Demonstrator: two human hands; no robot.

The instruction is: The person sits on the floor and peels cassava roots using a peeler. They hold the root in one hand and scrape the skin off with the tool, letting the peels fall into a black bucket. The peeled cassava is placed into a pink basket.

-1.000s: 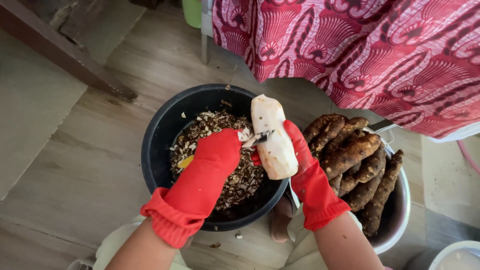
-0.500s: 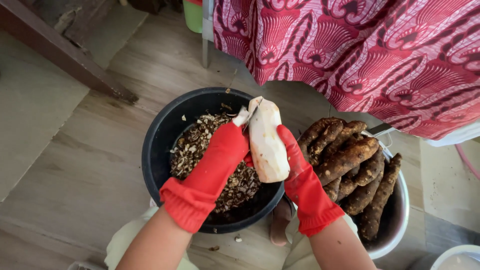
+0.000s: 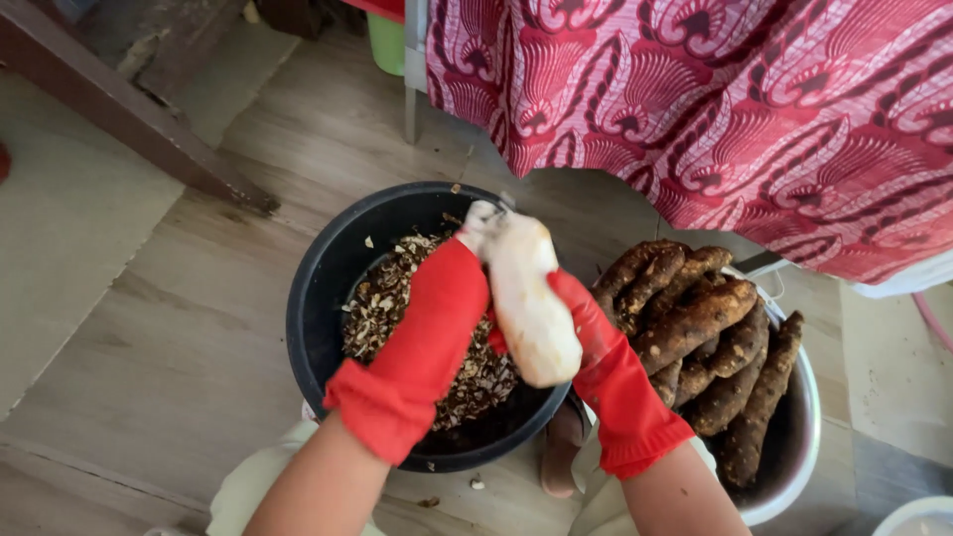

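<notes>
Above the black round plastic tub heaped with brown peelings, both red-gloved hands, left and right, grip a nearly fully peeled pale white root, while many unpeeled brown roots fill the neighbouring white basin.

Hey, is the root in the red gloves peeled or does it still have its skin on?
Mostly peeled: the root shows pale and whitish nearly all over, unlike the brown roots heaped alongside. Its far side is hidden.

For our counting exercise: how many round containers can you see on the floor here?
3. A black bucket of peelings sits under the hands, a white basin of unpeeled roots lies to its right, and a white rim shows at the bottom right corner. Others may be hidden.
</notes>
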